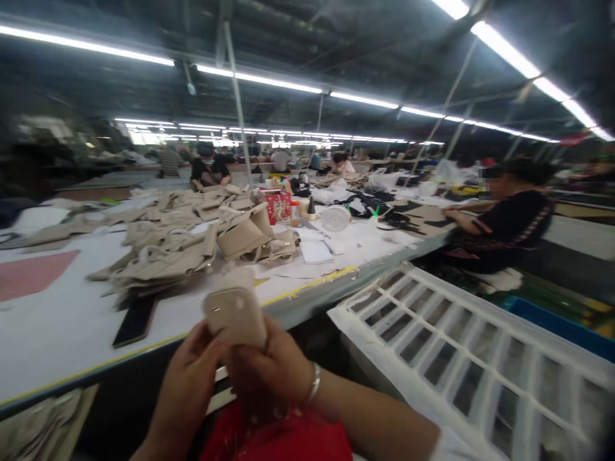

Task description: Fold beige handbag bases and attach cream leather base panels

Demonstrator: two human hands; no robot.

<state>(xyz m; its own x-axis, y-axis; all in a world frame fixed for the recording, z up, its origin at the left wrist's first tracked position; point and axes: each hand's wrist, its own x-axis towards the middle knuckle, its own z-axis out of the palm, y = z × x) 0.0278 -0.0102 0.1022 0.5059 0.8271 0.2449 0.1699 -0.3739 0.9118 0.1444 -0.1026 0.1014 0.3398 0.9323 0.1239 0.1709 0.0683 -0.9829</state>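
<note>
Near the table's front edge, a beige rounded piece (234, 314) with a small metal fitting is held up between both hands. It looks like a bag part, slightly blurred. My left hand (189, 368) pinches its lower left side, fingers bent. My right hand (283, 362), with a silver bracelet at the wrist, grips its lower right side. Beyond the hands, a heap of beige bag pieces with loop handles (163, 256) covers the table. A dark phone (136, 320) lies flat in front of the heap.
A white slatted plastic crate (461, 346) stands at the right beside the table edge. Behind the heap are a red patterned box (276, 206), a clear round lid (336, 218) and white pads (317, 251). A co-worker in dark clothes (512, 221) sits at the right.
</note>
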